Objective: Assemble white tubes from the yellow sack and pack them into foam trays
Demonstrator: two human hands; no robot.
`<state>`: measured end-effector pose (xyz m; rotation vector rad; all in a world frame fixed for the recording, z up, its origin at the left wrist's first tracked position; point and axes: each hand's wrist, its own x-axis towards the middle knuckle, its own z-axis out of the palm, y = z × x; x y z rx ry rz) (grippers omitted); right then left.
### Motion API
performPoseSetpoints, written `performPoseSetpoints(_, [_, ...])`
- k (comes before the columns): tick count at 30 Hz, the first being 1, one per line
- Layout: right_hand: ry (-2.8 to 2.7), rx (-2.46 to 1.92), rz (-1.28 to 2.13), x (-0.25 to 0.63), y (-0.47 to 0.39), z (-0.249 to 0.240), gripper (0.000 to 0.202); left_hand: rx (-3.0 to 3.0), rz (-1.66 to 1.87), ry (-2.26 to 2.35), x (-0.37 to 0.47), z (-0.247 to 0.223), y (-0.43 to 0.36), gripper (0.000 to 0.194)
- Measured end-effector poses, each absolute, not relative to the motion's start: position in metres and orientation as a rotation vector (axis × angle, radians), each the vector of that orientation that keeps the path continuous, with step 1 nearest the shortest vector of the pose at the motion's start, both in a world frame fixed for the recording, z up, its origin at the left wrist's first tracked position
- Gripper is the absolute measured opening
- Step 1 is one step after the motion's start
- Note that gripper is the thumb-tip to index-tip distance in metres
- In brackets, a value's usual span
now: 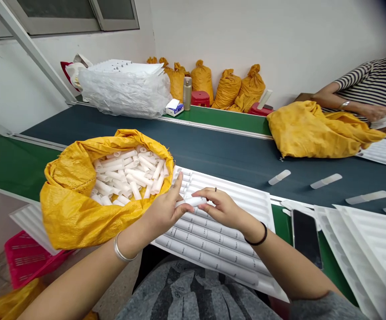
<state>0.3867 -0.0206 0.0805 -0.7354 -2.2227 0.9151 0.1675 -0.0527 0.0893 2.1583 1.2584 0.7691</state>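
Tube point(191, 202), white, is lying crosswise between both sets of fingertips, long axis running left to right, just above the grooved tray point(246, 198). Left hand point(166, 209) is pinching its left end, fingers extended; right hand point(221, 206) is pinching the right end, fingers curled. Yellow sack point(69, 200) of tubes is sitting beside the left fingers.

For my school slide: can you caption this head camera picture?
Both hands, left and right, hold a white tube over a grooved tray beside a yellow bag of tubes.
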Motion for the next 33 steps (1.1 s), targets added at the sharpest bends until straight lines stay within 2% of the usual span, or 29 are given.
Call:
performPoseSetpoints(3, [-2.411, -0.768, 0.775, 0.382, -0.018, 0.075, 0.027, 2.117, 0.671, 1.237, 0.171, 0.089, -0.056, 0.084])
performPoseSetpoints(6, [-2.495, -1.239, 0.499, 0.386, 0.007, 0.064, 0.022, 2.162, 0.559, 1.319, 0.157, 0.085, -0.044, 0.070])
performPoseSetpoints(10, [-2.155, -1.892, 0.290, 0.422, 0.064, 0.047, 0.031, 1.957, 0.241, 2.217, 0.102, 0.078, -0.014, 0.047])
performPoseSetpoints(12, [-2.038, -2.071, 0.299, 0.445, 0.088, 0.038, 0.032, 1.752, 0.090, 2.432, 0.073, 0.071, -0.003, 0.045])
performPoseSetpoints(19, [-2.032, -2.356, 0.523, 0.479, 0.108, 0.035, 0.024, 1.565, -0.026, 2.402, 0.058, 0.033, -0.001, 0.049])
performPoseSetpoints(21, [-2.111, -2.309, 0.572, 0.462, 0.103, 0.041, 0.019, 1.553, -0.003, 2.373, 0.066, 0.028, -0.001, 0.039])
performPoseSetpoints(24, [-2.271, -2.033, 0.630, 0.411, 0.097, 0.041, 0.023, 1.586, 0.126, 2.313, 0.077, 0.028, -0.001, 0.024])
performPoseSetpoints(29, [-2.370, -1.673, 0.658, 0.329, 0.109, 0.022, 0.016, 1.797, 0.624, 2.053, 0.088, 0.044, -0.011, 0.030])
performPoseSetpoints(33, [-2.286, -1.560, 0.671, 0.322, 0.107, 0.025, 0.012, 1.749, 1.022, 1.852, 0.094, 0.054, -0.028, 0.028])
